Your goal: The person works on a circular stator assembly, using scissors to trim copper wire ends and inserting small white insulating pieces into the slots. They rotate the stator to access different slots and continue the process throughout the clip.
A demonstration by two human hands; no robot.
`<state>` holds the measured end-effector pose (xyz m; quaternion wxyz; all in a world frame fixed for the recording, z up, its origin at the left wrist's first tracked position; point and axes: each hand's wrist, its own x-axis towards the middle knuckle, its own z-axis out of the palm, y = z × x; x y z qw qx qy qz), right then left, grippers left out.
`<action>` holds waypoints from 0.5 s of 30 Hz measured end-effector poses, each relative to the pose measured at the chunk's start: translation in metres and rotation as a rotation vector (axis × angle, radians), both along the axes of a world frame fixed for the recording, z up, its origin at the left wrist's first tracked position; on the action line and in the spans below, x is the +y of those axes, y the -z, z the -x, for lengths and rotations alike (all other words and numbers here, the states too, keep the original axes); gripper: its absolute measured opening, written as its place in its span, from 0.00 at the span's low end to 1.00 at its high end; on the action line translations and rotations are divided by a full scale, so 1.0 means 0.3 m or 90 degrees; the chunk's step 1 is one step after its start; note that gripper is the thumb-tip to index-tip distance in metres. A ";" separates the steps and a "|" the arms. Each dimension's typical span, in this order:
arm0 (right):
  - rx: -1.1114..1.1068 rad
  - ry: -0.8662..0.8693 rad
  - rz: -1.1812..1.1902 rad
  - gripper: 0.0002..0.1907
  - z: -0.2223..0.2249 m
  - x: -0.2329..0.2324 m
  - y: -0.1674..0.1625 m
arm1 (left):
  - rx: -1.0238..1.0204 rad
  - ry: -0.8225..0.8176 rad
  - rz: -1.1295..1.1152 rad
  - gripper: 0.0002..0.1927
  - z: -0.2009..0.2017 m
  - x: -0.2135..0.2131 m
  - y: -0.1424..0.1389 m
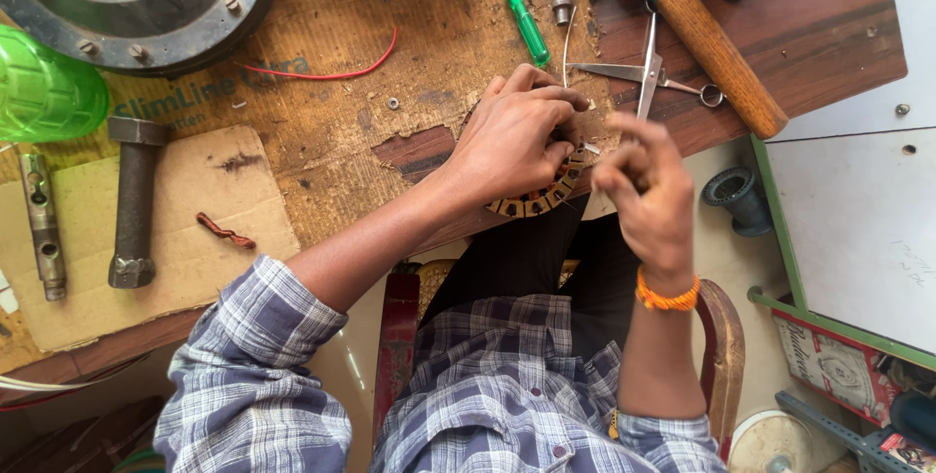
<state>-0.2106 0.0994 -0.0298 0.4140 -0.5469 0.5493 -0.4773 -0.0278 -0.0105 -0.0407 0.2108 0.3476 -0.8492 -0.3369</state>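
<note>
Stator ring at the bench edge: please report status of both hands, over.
Left hand clamps the stator ring at the bench edge. Right hand pinched shut just beside it, contents hidden. Scissors lie close behind.

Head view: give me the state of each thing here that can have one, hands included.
Left hand: fingers curled over the slotted ring, pressing it at the bench edge.
Right hand: fingers pinched together beside the ring; what they pinch is too small to tell.
Slotted ring: mostly hidden under the left hand.
Scissors: blades open, lying flat.
Green screwdriver: lying loose, untouched.
Hammer: lying down, untouched.
Red wire: loose, curved.
</note>
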 end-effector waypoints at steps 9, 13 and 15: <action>0.421 -0.092 0.261 0.12 0.087 -0.099 -0.056 | -0.001 0.007 -0.021 0.06 0.005 0.007 -0.011; 0.503 -0.166 0.363 0.12 0.092 -0.140 -0.063 | -0.013 0.006 -0.016 0.07 0.011 0.004 -0.010; 0.561 -0.186 0.420 0.12 0.101 -0.149 -0.064 | -0.001 0.005 -0.017 0.07 0.011 0.004 -0.006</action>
